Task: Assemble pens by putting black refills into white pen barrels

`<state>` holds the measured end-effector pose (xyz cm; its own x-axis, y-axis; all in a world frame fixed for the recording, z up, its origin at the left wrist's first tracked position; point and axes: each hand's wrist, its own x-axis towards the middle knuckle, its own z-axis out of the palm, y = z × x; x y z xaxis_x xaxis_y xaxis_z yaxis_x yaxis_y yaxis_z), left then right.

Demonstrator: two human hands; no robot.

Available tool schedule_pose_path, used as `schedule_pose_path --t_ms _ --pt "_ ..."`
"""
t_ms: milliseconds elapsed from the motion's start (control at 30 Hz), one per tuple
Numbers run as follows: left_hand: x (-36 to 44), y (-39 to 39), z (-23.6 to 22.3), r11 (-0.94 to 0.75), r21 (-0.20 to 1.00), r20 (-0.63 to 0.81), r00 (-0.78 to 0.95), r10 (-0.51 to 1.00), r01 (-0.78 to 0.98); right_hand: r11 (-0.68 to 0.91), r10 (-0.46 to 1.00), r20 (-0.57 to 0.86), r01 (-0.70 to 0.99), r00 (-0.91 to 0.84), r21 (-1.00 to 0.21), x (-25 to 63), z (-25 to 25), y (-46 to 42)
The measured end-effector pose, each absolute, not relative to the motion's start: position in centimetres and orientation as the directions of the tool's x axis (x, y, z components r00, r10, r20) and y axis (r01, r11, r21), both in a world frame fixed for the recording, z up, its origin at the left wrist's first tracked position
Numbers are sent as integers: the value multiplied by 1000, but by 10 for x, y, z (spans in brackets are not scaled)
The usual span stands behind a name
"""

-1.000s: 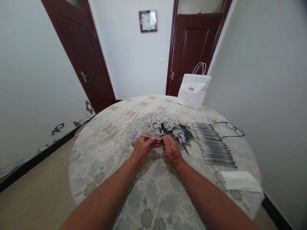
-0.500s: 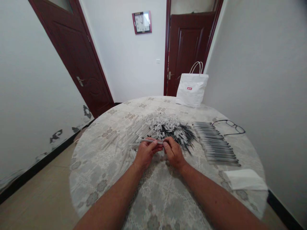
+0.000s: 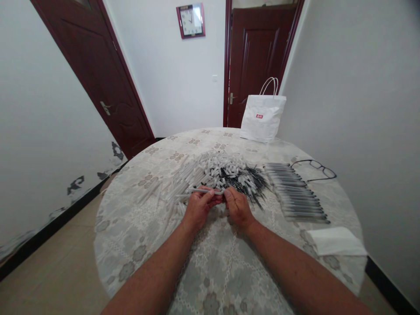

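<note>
Both hands meet just in front of a pile of pen parts. My left hand (image 3: 199, 207) is closed around a slim pale pen barrel (image 3: 201, 190), which lies roughly level and sticks out to the left. Against the barrel's right end, my right hand (image 3: 237, 207) pinches with thumb and fingers; whether it grips the barrel or a small part at its tip is hidden. Behind the hands spread clear tubes (image 3: 185, 175), white caps (image 3: 226, 162) and dark refills (image 3: 259, 177). To the right, several assembled-looking pens (image 3: 297, 192) lie side by side in a row.
A pair of glasses (image 3: 316, 169) rests beyond the pen row. A folded white cloth or paper (image 3: 337, 241) lies near the right edge of the round table (image 3: 210, 267). At the back right stands a white paper bag (image 3: 263, 117).
The view has tilted slightly downward, so the clock and doors sit higher. Both hands stay together on the barrel with hardly any shift.
</note>
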<state>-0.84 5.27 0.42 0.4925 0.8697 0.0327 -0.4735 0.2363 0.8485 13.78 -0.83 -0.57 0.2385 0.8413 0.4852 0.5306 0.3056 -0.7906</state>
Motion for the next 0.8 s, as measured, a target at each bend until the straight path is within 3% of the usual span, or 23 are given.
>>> schedule_pose_path --t_ms 200,500,667,800 --pt "-9 53 6 252 843 16 490 871 -476 353 806 545 554 229 -754 138 -4 -10" --pt "-8 52 7 260 846 9 500 866 -466 289 837 491 568 240 -771 137 -11 -4" --pt "-9 52 6 248 851 23 504 863 -463 371 814 543 535 206 -760 137 -7 -8" --pt "-8 51 6 251 847 14 491 871 -468 331 821 521 550 233 -767 136 -6 -9"
